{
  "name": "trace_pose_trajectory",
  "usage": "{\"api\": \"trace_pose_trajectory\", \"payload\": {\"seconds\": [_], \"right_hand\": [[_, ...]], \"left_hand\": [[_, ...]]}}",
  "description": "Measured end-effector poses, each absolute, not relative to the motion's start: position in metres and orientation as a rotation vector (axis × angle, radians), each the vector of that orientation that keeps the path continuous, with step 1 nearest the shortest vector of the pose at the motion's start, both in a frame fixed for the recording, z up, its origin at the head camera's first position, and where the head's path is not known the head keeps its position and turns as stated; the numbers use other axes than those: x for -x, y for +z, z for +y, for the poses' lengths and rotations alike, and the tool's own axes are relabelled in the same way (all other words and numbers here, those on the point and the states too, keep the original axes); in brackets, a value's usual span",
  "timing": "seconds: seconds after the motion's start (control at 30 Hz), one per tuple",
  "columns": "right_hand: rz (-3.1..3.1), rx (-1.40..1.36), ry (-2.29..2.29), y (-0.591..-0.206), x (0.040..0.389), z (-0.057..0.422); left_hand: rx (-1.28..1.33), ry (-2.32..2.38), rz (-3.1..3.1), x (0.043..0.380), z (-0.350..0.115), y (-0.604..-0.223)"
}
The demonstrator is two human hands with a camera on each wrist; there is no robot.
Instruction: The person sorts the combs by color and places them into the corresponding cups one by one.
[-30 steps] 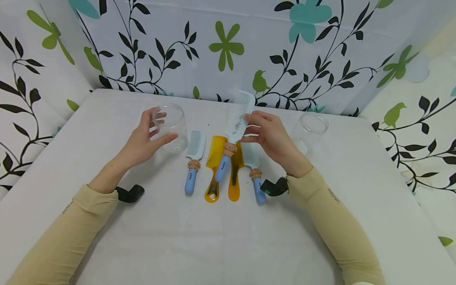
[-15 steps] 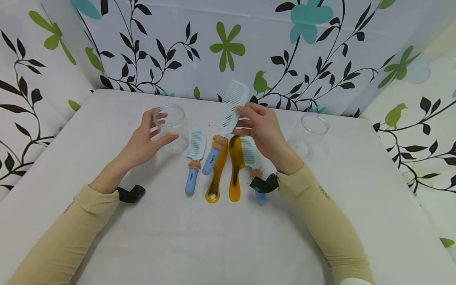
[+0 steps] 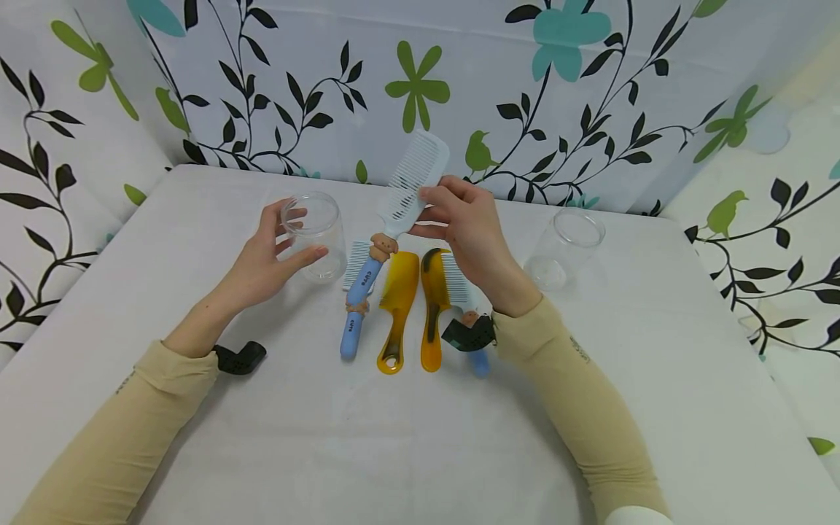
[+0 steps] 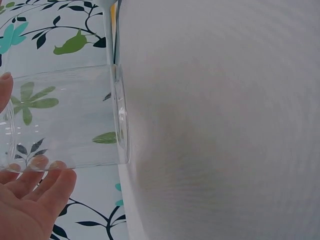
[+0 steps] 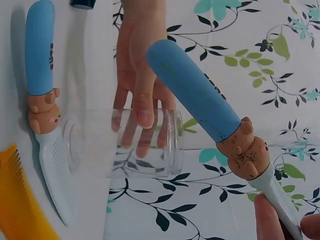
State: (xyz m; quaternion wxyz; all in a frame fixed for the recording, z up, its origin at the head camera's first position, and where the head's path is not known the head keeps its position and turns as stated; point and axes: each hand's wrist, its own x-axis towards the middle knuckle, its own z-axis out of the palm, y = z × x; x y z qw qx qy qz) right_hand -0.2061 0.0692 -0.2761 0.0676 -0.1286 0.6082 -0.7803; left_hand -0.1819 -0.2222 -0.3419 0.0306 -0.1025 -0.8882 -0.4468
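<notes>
My left hand (image 3: 252,262) holds a clear jar (image 3: 333,251) near its rim, fingers and thumb around the sides. In the left wrist view the jar's base meets the white tabletop. My right hand (image 3: 471,233) pinches a light-blue comb (image 3: 420,164) by its toothed part, teeth end up. Its blue handle (image 5: 195,90), with a brown bear figure, slants down toward the left hand's side. The held comb hangs in the air and partly covers another blue comb (image 3: 351,337) lying on the table. Beside that lie two amber combs (image 3: 403,281) and a further blue comb (image 3: 457,281).
Another clear jar (image 3: 572,251) stands at the back right of the white table (image 3: 367,437), behind the right forearm. A patterned cloth (image 3: 367,87) with leaves and flowers rises behind the table and at its sides.
My right hand has moved left and slightly up with the blue comb, whose handle now tilts toward the left jar. The left hand and its jar stay in place.
</notes>
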Motion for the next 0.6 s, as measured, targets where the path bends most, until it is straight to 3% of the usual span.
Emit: {"api": "trace_pose_trajectory", "payload": {"seconds": [0.6], "right_hand": [[1.730,0.437,-2.620,-0.260,0.210,0.037]], "left_hand": [[0.364,-1.392,-2.701,0.184,-0.225,-0.344]]}}
